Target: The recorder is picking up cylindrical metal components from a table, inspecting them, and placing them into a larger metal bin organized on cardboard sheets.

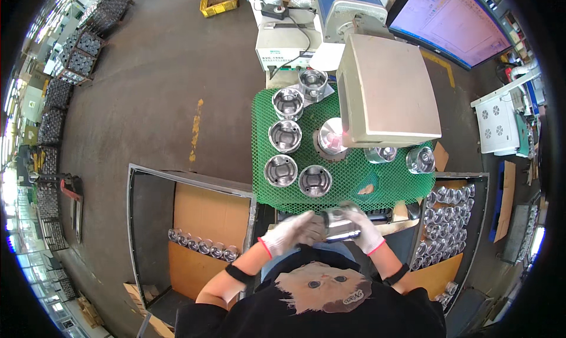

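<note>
Just in front of my body, past the near edge of the mat, a shiny metal piston (341, 226) is held between my two gloved hands. My left hand (296, 231) has its fingers closed at the piston's left side, partly blurred. On the right side, my right hand (364, 229) wraps round it from above. Several more pistons (285, 136) stand hollow side up on the green mesh mat (348, 188). One piston (331, 132) sits in a round holder beneath the beige machine head (392, 93), with reddish light on its top.
An open box (212, 190) at the left holds a row of pistons (203, 246) on cardboard. At the right, another box (476, 220) holds many pistons (448, 220). A monitor (451, 22) stands far right, and a yellow crate (219, 0) lies on the far floor.
</note>
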### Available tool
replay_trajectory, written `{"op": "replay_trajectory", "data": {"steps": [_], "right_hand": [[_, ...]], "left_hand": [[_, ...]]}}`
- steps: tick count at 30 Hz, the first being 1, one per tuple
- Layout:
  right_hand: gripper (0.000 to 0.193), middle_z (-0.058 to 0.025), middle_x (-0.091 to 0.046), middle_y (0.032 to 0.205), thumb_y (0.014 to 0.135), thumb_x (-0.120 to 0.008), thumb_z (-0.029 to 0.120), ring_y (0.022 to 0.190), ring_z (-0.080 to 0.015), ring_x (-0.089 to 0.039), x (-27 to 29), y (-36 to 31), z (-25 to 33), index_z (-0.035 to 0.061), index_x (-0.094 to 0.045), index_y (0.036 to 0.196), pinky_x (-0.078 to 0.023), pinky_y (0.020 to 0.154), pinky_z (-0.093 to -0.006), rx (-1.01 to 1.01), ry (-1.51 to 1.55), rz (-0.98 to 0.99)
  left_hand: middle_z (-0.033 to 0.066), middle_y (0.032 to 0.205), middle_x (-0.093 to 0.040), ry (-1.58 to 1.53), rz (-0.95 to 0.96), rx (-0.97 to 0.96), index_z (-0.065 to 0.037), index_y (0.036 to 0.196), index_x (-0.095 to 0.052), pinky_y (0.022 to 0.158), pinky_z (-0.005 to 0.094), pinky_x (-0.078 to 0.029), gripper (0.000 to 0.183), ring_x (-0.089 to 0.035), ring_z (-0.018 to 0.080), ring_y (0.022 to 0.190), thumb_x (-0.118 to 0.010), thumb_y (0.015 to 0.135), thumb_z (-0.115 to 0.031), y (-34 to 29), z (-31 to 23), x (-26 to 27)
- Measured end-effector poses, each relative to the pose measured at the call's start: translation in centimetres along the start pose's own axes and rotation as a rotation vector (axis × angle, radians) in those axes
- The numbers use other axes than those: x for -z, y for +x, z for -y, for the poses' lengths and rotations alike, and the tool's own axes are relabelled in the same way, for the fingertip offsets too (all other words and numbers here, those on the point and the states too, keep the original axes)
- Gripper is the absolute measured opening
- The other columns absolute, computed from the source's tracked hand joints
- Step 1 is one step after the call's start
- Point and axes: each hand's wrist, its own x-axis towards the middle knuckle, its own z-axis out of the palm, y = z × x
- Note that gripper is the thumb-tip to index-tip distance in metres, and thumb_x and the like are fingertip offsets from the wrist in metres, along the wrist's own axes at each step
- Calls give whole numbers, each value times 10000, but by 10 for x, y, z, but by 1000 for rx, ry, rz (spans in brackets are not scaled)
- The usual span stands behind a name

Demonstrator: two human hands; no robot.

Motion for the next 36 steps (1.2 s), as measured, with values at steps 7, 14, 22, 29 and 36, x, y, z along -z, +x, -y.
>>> {"op": "replay_trajectory", "data": {"steps": [7,14,22,29,36], "right_hand": [[373,-112,-660,1086,905,-553,352,957,-291,-678,82,-29,1,94,-565,1175,-591,794,-469,50,332,-399],[347,-65,-636,1136,913,-576,231,1042,-217,-639,73,-19,4,117,-543,1239,-543,860,-418,-12,194,-333],[436,-45,-616,1180,863,-679,211,1036,-179,-644,50,23,34,61,-549,1252,-527,879,-374,197,-40,-229],[666,-186,-618,1120,759,-763,287,988,-310,-644,7,138,96,57,-469,1310,-513,870,-414,1014,-1727,-510],[685,-187,-563,1125,686,-762,390,1053,-349,-558,-68,157,114,74,-517,1242,-469,912,-459,879,-1674,-393]], "left_hand": [[168,976,-673,1220,-1214,-1061,0,1076,-644,799,366,-522,421,-655,292,872,-784,735,-205,-1,-105,12],[149,1227,-490,1766,-657,-774,-115,1222,-561,898,428,-469,689,-479,324,1158,-793,628,-378,112,-166,-60],[203,1072,-560,1247,-768,-982,8,1294,-479,896,418,-492,751,-595,343,991,-775,667,-281,107,-166,-38],[173,1259,-550,135,-467,-1049,-43,1445,-335,990,409,-472,908,-562,283,1159,-810,684,-176,-32,-107,2],[198,1229,-585,-380,-651,-853,-87,1391,-385,843,507,-586,751,-641,364,1056,-750,736,-134,-110,41,87]]}}
